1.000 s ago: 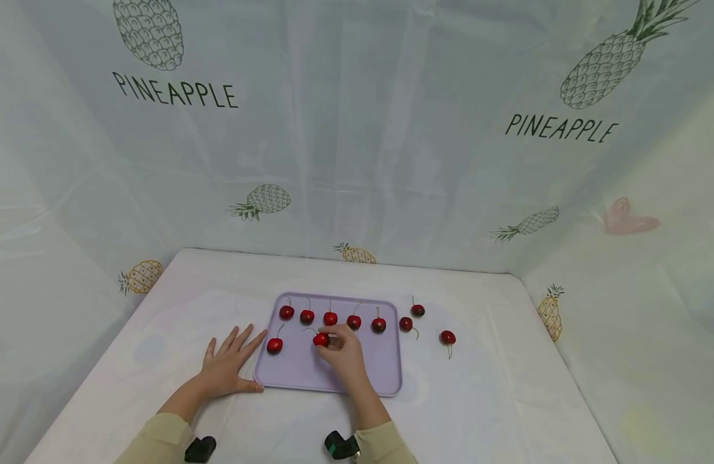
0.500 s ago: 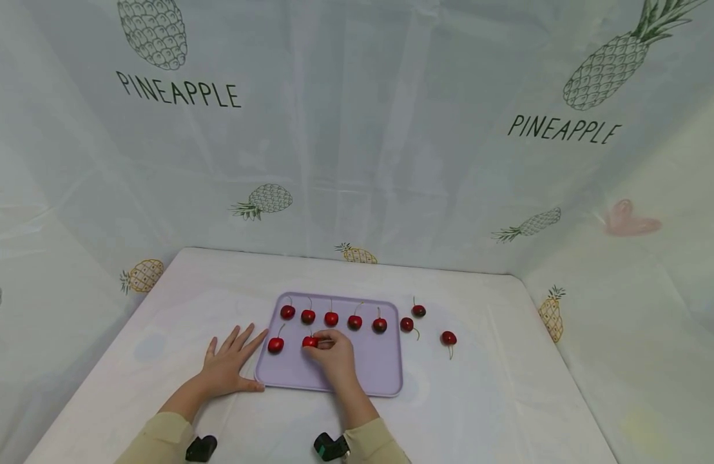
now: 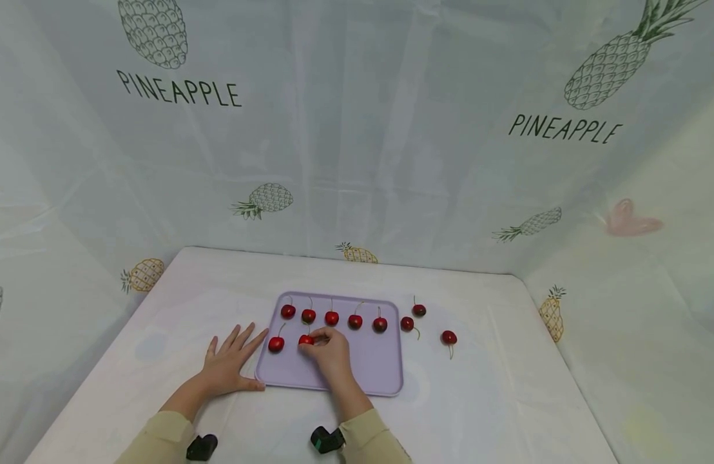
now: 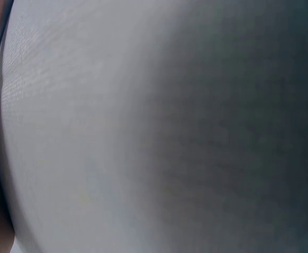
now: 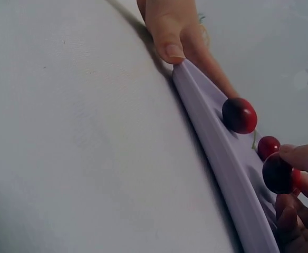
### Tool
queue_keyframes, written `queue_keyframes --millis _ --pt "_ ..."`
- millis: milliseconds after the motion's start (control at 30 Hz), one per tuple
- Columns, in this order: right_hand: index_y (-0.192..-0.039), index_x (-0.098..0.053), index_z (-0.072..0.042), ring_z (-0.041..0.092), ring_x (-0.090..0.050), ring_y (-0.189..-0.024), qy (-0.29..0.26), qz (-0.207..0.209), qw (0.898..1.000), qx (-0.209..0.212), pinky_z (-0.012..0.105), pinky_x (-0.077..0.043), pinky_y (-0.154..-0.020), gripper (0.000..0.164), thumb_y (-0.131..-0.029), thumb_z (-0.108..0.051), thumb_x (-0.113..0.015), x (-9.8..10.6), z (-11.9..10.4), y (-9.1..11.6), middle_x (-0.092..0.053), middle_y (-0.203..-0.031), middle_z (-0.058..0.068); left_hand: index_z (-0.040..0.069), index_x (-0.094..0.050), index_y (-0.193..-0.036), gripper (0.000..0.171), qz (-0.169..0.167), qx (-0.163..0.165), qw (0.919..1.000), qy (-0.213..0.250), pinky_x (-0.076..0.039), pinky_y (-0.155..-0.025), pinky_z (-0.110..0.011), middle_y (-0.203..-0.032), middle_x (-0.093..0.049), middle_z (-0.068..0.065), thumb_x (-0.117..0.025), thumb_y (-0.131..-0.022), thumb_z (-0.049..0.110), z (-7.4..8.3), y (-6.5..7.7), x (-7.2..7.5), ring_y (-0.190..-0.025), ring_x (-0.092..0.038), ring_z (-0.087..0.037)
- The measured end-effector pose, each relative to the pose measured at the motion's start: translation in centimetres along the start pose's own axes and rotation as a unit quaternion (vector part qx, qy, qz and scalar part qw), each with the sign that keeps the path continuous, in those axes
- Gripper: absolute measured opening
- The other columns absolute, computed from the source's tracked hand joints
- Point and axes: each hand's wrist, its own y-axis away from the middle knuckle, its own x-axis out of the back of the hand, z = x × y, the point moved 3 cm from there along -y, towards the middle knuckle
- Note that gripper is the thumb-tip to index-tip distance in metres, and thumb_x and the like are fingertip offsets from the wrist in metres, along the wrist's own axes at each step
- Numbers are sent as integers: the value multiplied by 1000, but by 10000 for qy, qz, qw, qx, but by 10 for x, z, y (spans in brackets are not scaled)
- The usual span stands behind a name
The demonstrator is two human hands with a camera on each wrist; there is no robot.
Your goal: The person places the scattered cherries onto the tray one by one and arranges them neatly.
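A lilac tray lies on the white-covered table. Along its far side runs a row of several red cherries, stems pointing away. One more cherry sits at the left, in front of that row. To the right of it, my right hand pinches a cherry between thumb and fingertips, low over the tray. My left hand is spread flat at the tray's left side, thumb and forefinger touching its edge. In the left wrist view mostly blurred tablecloth shows.
Beyond the tray's right edge, three cherries lie on the cloth: one near the rim, a cherry behind it and a cherry farther right. A pineapple-printed curtain hangs behind the table.
My right hand has moved left over the tray with the pinched cherry, coming beside the left front cherry. My left hand has stayed in place.
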Motion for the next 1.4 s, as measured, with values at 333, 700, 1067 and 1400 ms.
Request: queue_keyframes --millis 333,700,1067,1400 --pt "-82 -71 -9 5 -52 -63 356 -42 9993 -91 22 -45 -57 22 -70 -14 -88 -1 1 -1 -62 -73 -7 27 -30 -154 110 284 -263 9992 40 4 -101 -77 -156 -24 -21 -68 -63 78 -3 0 -4 -140 -12 -51" --pt "-80 -71 -11 4 -50 -64 525 0 9986 -68 22 -44 -59 21 -70 -18 -88 -3 -1 0 -59 -71 -10 16 -35 -151 111 -11 19 9999 -166 0 -102 -77 -157 -24 -21 -73 -63 73 5 1 3 -141 -11 -51" --pt "-82 -71 -13 5 -50 -67 619 -1 9979 -170 24 -44 -61 21 -72 -22 -87 -3 -2 1 -59 -73 -10 17 -35 -151 110 88 -80 9999 -32 2 -101 -77 -156 -24 -22 -73 -63 73 3 1 2 -141 -11 -51" --pt "-83 -73 -15 5 -49 -68 809 -10 9967 -48 25 -44 -63 20 -73 -26 -86 -3 -3 1 -59 -74 -10 26 -31 -153 111 195 -179 9996 41 4 -101 -77 -155 -24 -22 -67 -62 79 -2 1 -3 -140 -11 -51"
